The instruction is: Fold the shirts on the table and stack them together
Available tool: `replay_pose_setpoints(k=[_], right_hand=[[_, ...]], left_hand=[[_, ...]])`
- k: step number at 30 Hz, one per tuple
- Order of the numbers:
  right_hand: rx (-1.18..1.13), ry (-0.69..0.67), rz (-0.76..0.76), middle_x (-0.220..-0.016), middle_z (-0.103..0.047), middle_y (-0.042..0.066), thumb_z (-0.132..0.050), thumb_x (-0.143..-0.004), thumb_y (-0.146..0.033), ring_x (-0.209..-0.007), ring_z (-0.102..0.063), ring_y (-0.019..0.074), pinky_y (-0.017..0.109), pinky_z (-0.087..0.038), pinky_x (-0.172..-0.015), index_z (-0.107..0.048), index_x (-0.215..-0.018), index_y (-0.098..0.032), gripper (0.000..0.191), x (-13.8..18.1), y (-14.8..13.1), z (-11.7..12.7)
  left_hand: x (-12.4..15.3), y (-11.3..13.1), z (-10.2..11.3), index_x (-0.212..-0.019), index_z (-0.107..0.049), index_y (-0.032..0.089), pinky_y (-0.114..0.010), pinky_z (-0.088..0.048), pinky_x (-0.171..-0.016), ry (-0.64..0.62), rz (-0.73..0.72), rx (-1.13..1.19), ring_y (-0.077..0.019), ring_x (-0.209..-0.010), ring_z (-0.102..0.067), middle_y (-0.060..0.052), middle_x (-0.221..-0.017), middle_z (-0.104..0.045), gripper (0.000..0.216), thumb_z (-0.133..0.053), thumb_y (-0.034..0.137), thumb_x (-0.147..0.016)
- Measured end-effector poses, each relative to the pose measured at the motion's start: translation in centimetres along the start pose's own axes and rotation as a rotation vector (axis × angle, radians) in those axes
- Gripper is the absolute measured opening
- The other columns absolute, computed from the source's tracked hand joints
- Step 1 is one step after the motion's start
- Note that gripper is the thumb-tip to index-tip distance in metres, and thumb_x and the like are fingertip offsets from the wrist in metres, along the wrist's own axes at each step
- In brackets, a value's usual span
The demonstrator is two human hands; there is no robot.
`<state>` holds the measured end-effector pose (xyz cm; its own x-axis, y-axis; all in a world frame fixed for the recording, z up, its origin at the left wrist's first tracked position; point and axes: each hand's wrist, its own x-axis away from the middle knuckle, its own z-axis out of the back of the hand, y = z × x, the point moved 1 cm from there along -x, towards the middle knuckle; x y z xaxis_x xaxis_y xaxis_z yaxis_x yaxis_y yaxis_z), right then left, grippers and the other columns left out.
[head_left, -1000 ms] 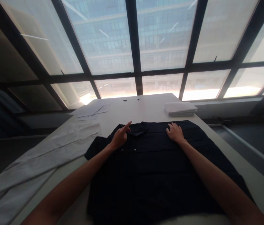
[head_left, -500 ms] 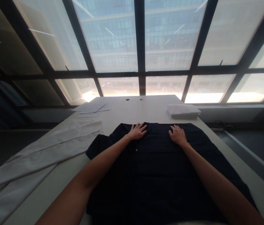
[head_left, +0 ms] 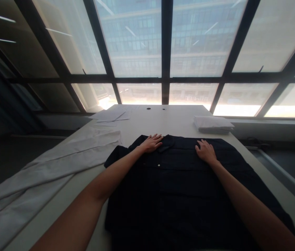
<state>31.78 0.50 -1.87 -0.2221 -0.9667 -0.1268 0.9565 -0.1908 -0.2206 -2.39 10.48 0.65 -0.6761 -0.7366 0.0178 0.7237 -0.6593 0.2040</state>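
Observation:
A dark navy button-up shirt point(head_left: 179, 195) lies spread flat on a white table point(head_left: 173, 120), collar at the far end. My left hand point(head_left: 151, 143) rests flat on the shirt's far left part beside the collar, fingers stretched out. My right hand point(head_left: 205, 151) lies flat on the far right part of the shirt, fingers spread. Neither hand holds anything. A white button point(head_left: 159, 165) shows on the shirt front between my arms.
A long white cloth point(head_left: 58, 164) stretches along the table's left side. Loose white papers point(head_left: 111, 115) lie at the far left. A stack of folded white fabric point(head_left: 212, 123) sits at the far right. Large windows stand behind the table.
My left hand went from pointing with a raised finger near the collar to lying flat on the shirt. The right hand stayed flat. The view shifted slightly.

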Motion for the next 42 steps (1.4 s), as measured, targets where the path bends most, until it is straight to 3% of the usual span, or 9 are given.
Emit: replay_pose_setpoints(k=[5,9,12,15,18,22,25,31,42], right_hand=[[0.019,-0.015,-0.003,-0.16,-0.035,0.013,-0.034,-0.1,-0.04,-0.149,-0.027,0.0275,0.047,-0.021,-0.119,-0.044,-0.151,-0.015,0.057,-0.1,0.1,-0.1],[0.052,-0.045,0.002,-0.162,-0.031,0.014,-0.03,-0.101,-0.039,-0.15,-0.024,0.0274,0.049,-0.02,-0.119,-0.04,-0.153,-0.015,0.058,0.2,0.1,0.1],[0.109,-0.023,-0.054,-0.16,-0.034,0.017,-0.029,-0.101,-0.035,-0.149,-0.025,0.0329,0.059,-0.021,-0.116,-0.042,-0.151,-0.013,0.057,0.4,-1.2,0.5],[0.117,0.02,-0.011,-0.157,-0.037,0.021,-0.03,-0.1,-0.032,-0.148,-0.025,0.0344,0.058,-0.022,-0.116,-0.046,-0.147,-0.008,0.055,0.1,-5.4,0.8],[0.017,-0.029,0.151,-0.158,-0.037,0.019,-0.028,-0.101,-0.032,-0.148,-0.027,0.0294,0.047,-0.024,-0.118,-0.044,-0.148,-0.008,0.056,-0.6,-12.4,0.6],[-0.062,-0.095,0.298,-0.161,-0.031,0.016,-0.026,-0.1,-0.028,-0.15,-0.022,0.0271,0.045,-0.02,-0.12,-0.039,-0.151,-0.009,0.056,-1.4,-21.4,-0.5],[-0.072,-0.148,0.359,-0.164,-0.026,0.015,-0.028,-0.1,-0.029,-0.152,-0.017,0.027,0.05,-0.016,-0.12,-0.032,-0.155,-0.009,0.059,-1.5,-24.8,-2.1],[-0.039,-0.258,0.383,-0.167,-0.015,0.014,-0.021,-0.102,-0.054,-0.154,-0.007,0.0251,0.05,-0.006,-0.122,-0.021,-0.159,-0.01,0.072,-2.8,-22.7,-3.9],[0.0,-0.137,0.142,-0.166,-0.017,0.014,-0.022,-0.101,-0.051,-0.153,-0.011,0.0275,0.052,-0.009,-0.121,-0.022,-0.159,-0.011,0.071,-5.2,-15.8,-3.1]], left_hand=[[1.7,-3.4,0.4,-0.159,-0.026,0.03,-0.054,-0.007,-0.121,0.042,0.197,-0.015,-0.0288,-0.154,-0.012,-0.003,-0.166,-0.02,0.061,-0.028,0.055,-0.103],[1.9,-3.7,0.2,-0.158,-0.029,0.029,-0.058,-0.009,-0.119,0.106,0.288,-0.006,-0.0317,-0.153,-0.016,-0.006,-0.165,-0.022,0.061,-0.028,0.054,-0.103],[1.8,-3.5,-0.1,-0.157,-0.031,0.03,-0.058,-0.01,-0.119,0.131,0.291,0.0,-0.0316,-0.152,-0.018,-0.006,-0.165,-0.024,0.06,-0.03,0.054,-0.102],[1.8,-3.6,-0.2,-0.157,-0.032,0.03,-0.057,-0.011,-0.12,0.139,0.291,-0.003,-0.0311,-0.152,-0.019,-0.006,-0.165,-0.025,0.06,-0.031,0.054,-0.101],[1.9,-3.4,-0.1,-0.157,-0.032,0.03,-0.057,-0.009,-0.12,0.139,0.296,-0.014,-0.0309,-0.152,-0.019,-0.006,-0.165,-0.025,0.06,-0.031,0.054,-0.101],[2.1,-3.1,0.1,-0.156,-0.033,0.032,-0.058,-0.011,-0.12,0.13,0.311,-0.036,-0.0298,-0.152,-0.02,-0.004,-0.165,-0.025,0.055,-0.029,0.045,-0.103],[2.4,-2.9,0.1,-0.156,-0.034,0.032,-0.057,-0.013,-0.12,0.13,0.311,-0.048,-0.0289,-0.151,-0.021,-0.003,-0.164,-0.026,0.053,-0.026,0.038,-0.104],[2.1,-3.4,-0.4,-0.157,-0.033,0.029,-0.059,-0.012,-0.12,0.133,0.302,-0.024,-0.03,-0.152,-0.02,-0.003,-0.165,-0.025,0.055,-0.027,0.039,-0.103],[2.4,-3.1,0.0,-0.158,-0.029,0.027,-0.057,-0.011,-0.121,0.117,0.314,-0.008,-0.0294,-0.152,-0.018,-0.003,-0.166,-0.021,0.06,-0.027,0.048,-0.102]])
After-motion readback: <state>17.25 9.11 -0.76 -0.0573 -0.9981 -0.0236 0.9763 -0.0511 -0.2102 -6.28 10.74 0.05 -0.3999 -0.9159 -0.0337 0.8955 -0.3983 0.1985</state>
